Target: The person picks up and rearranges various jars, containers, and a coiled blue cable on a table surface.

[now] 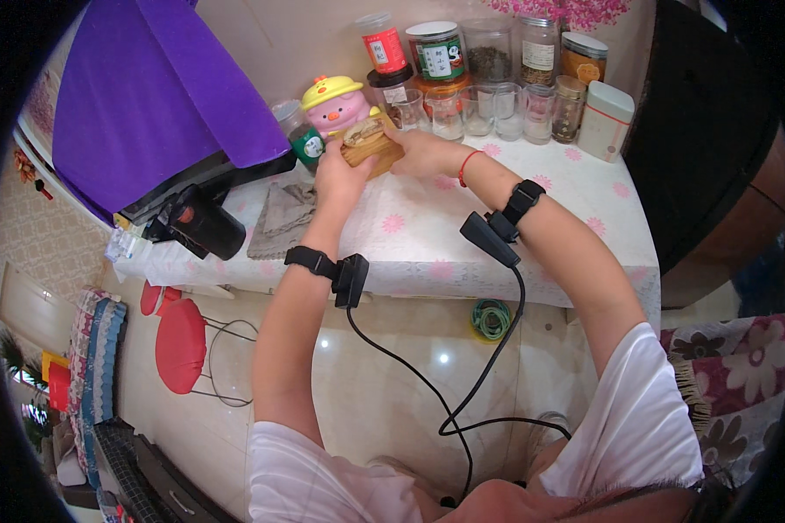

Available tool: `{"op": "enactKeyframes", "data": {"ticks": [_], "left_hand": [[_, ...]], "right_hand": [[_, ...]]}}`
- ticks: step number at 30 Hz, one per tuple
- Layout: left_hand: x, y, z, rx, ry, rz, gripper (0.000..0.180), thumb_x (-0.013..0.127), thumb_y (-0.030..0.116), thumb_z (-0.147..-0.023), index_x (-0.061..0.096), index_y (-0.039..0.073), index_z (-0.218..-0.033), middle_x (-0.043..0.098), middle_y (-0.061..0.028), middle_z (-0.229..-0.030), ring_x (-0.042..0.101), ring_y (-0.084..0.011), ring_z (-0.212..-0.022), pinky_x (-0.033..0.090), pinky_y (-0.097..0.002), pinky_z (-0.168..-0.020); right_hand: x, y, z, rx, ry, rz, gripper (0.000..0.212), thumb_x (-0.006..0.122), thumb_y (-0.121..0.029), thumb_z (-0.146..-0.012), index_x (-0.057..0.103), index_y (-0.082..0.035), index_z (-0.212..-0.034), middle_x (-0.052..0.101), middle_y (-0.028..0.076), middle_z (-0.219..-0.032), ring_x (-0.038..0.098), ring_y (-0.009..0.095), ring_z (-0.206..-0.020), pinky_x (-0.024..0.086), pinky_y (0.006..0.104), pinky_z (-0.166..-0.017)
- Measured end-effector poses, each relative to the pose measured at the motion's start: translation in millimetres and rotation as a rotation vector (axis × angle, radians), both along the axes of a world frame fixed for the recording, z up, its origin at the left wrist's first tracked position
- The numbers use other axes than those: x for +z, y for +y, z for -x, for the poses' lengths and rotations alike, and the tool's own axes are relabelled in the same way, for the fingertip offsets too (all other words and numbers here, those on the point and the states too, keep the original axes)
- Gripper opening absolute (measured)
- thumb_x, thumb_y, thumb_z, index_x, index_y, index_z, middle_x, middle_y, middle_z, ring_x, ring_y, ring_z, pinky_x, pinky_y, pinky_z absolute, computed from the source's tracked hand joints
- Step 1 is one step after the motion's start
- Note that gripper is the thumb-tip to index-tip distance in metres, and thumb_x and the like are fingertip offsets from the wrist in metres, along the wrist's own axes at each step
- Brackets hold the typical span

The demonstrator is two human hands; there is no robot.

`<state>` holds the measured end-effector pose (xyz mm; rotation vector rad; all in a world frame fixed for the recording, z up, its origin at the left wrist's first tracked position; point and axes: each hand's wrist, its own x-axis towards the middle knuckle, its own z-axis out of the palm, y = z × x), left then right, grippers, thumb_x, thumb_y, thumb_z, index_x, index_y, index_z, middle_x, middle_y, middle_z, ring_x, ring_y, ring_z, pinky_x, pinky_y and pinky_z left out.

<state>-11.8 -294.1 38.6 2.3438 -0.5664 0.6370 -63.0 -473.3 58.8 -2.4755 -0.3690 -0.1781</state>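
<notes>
Both my hands grip a small yellow-brown box-like object [377, 152] above the far side of the table; its exact kind is hard to make out. My left hand [340, 181] closes on its left and near side. On its right side are the fingers of my right hand [426, 155]. Just behind it sits a pink pig figure [338, 113] with a yellow hat. A jar with a green label [306, 146] stands beside my left hand. Under my left wrist lies a folded grey cloth [283, 218] on the flowered tablecloth [419, 235].
Several clear glasses [478, 118] line the back, before stacked lidded jars [434, 52]. A pale canister [607, 122] stands at the right end. A purple-covered screen [166, 105] and a black cup [208, 225] are at the left. Black cables [410, 370] hang from my wrist straps.
</notes>
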Motion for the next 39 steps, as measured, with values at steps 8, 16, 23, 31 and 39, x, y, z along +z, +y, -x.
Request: {"op": "enactKeyframes", "data": {"ticks": [8,16,23,31,39], "left_hand": [[0.4,-5.5,-3.4,0.01,0.051,0.014,0.071,0.079,0.032,-0.071,0.05,-0.004,-0.125,0.063,-0.0223,-0.111,0.063,-0.0316,-0.1,0.049,-0.0381,-0.087],[-5.8,0.3,-9.7,-0.109,-0.011,0.013,0.071,0.076,0.026,-0.07,0.047,0.0,-0.129,0.061,-0.0236,-0.116,0.059,-0.034,-0.108,0.047,-0.0378,-0.092],[-1.5,-1.5,18.0,0.023,-0.158,0.001,0.059,0.069,0.016,-0.072,0.047,0.003,-0.126,0.057,-0.0203,-0.109,0.059,-0.0348,-0.1,0.048,-0.0405,-0.089],[-19.0,17.0,156.5,-0.646,-0.178,-0.048,0.025,0.061,0.006,-0.074,0.054,0.004,-0.098,0.056,-0.0122,-0.087,0.057,-0.0262,-0.066,0.047,-0.0376,-0.06],[-157.5,63.1,190.9,-1.166,0.308,-0.887,0.013,0.059,0.009,-0.075,0.057,0.004,-0.087,0.062,-0.0163,-0.086,0.061,-0.035,-0.074,0.05,-0.0439,-0.065]], "right_hand": [[3.1,6.1,10.7,-0.075,-0.084,0.028,0.078,0.064,-0.032,-0.078,0.032,0.006,-0.139,0.061,0.029,-0.111,0.061,0.038,-0.102,0.049,0.0399,-0.088],[-4.4,2.0,9.4,-0.098,-0.097,0.046,0.084,0.065,-0.02,-0.077,0.023,-0.001,-0.146,0.06,0.027,-0.109,0.062,0.036,-0.095,0.05,0.0383,-0.081],[1.1,-18.2,30.5,-0.172,-0.379,-0.051,0.024,0.064,-0.014,-0.077,0.068,-0.002,-0.097,0.068,0.016,-0.098,0.065,0.031,-0.09,0.051,0.0383,-0.082],[-0.9,14.9,168.1,0.183,-0.663,-0.228,0.008,0.065,-0.005,-0.075,0.057,-0.005,-0.074,0.06,0.009,-0.081,0.06,0.026,-0.073,0.049,0.0324,-0.062],[-185.9,4.9,249.6,0.427,0.287,0.223,0.023,0.066,-0.019,-0.08,0.055,-0.002,-0.089,0.057,0.015,-0.088,0.06,0.033,-0.081,0.05,0.04,-0.071]]}}
